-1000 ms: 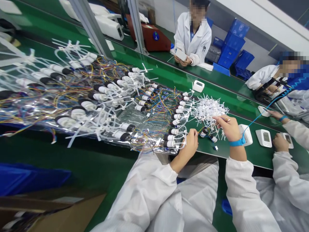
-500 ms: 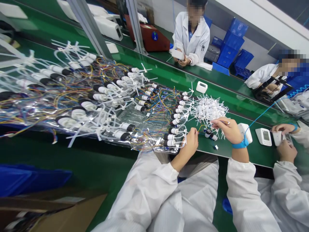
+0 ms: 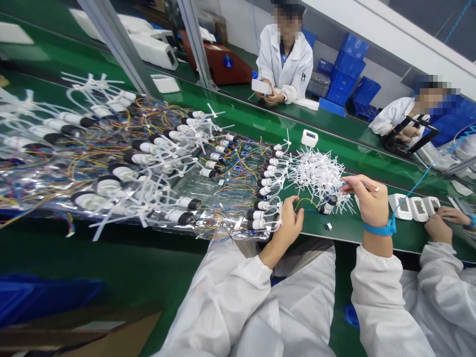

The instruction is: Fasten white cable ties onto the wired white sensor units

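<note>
My right hand point(image 3: 372, 201), with a blue wrist strap point(image 3: 381, 228), is closed in a pinch on thin coloured wires point(image 3: 368, 184); a small white plug shows at their end. Below its fingertips, a black-and-white cylinder, like a small motor or pump point(image 3: 327, 204), lies beside the pile of white cable ties point(image 3: 318, 171). A yellow wire point(image 3: 308, 200) arcs from near it toward my left hand point(image 3: 287, 223). That hand's thumb and forefinger are apart, with no object visible between them. It rests beside the nearest tubed cylinders point(image 3: 256, 224); its other fingers are partly hidden.
Rows of wired cylinders with white ties lie on clear plastic point(image 3: 193, 186) to the left. A small dark-blue part point(image 3: 327, 226) sits near the green table's front edge. White display devices point(image 3: 403, 206) stand on the right, beside a co-worker's hands point(image 3: 441, 228). Two more people sit opposite.
My right hand has lifted and turned slightly right, with the wires in its pinch. My left thumb and forefinger have parted. On the right, the co-worker's device now sits among others on the table.
</note>
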A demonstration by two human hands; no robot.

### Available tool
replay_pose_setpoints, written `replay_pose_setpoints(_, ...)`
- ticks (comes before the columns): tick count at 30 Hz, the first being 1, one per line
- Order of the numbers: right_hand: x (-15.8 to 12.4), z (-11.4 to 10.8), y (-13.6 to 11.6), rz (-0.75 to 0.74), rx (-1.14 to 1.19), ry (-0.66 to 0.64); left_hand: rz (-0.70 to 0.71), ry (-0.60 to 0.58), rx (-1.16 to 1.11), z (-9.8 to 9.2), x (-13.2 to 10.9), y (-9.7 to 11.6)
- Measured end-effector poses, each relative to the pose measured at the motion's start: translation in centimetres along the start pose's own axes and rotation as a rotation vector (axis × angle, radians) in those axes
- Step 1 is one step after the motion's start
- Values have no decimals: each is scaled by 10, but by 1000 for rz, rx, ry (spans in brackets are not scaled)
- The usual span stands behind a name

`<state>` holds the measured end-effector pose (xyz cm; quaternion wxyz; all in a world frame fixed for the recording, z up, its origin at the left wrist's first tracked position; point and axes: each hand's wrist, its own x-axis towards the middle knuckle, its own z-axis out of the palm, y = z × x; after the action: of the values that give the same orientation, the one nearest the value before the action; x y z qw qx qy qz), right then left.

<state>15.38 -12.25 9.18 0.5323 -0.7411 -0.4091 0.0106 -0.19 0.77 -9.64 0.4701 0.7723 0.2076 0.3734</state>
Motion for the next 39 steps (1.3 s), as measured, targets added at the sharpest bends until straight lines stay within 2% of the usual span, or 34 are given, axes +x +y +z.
replay_pose_setpoints(3, -12, -3, -11, -14, -53, -82, 72, -14, -70, -9, -11, 11)
replay_pose_setpoints(6, -29, -2, -19, -28, -49, -139, 160, -56, -120, -15, -17, 30)
replay_pose_setpoints(9, -50, 2, -23, -51, -16, -187, 228, -262, -145, -19, -19, 54)
replay_pose_setpoints(11, -64, 6, -25, -80, 2, -231, 196, -422, -163, -21, -21, 65)
replay_pose_setpoints(15, -90, 18, -23, -82, 62, -284, -87, -634, -314, -21, -40, 69)
replay_pose_setpoints(18, -106, 26, -9, -44, 139, -345, -385, -767, -551, -21, -69, 55)
replay_pose_setpoints(20, -114, 26, 10, 10, 224, -340, -582, -818, -681, -22, -92, 40)
replay_pose_setpoints(23, -120, 18, 49, 87, 321, -169, -811, -764, -765, -25, -127, 12)
replay_pose_setpoints(26, -119, 11, 94, 165, 238, 60, -968, -570, -784, -29, -150, -15)
replay_pose_setpoints(30, -104, 14, 141, 346, 52, 473, -1138, -362, -804, -35, -159, -43)
replay_pose_setpoints(32, -91, 16, 155, 359, -21, 588, -1204, -310, -819, -36, -159, -53)
replay_pose_setpoints(35, -69, 17, 163, 248, -135, 632, -1259, -296, -827, -31, -160, -69)
replay_pose_setpoints(39, -38, 20, 173, 100, -302, 565, -1288, -365, -830, -13, -163, -93)
